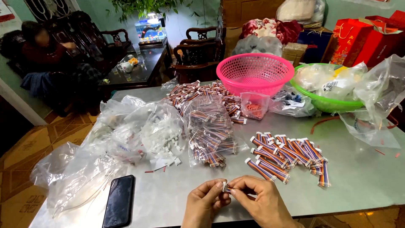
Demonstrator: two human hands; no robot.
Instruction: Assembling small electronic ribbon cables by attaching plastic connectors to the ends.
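Both hands pinch one small ribbon cable at six o'clock

Left hand and right hand closed on the ribbon cable, fingertips on its white plug; looks light, floppy, best gripped there; finished cables at one o'clock; phone at nine

A black phone lies screen-up, dark, at the near left of the table. Clear plastic bags heap left of centre. Far right stand 2 red paper gift bags beside a blue one.
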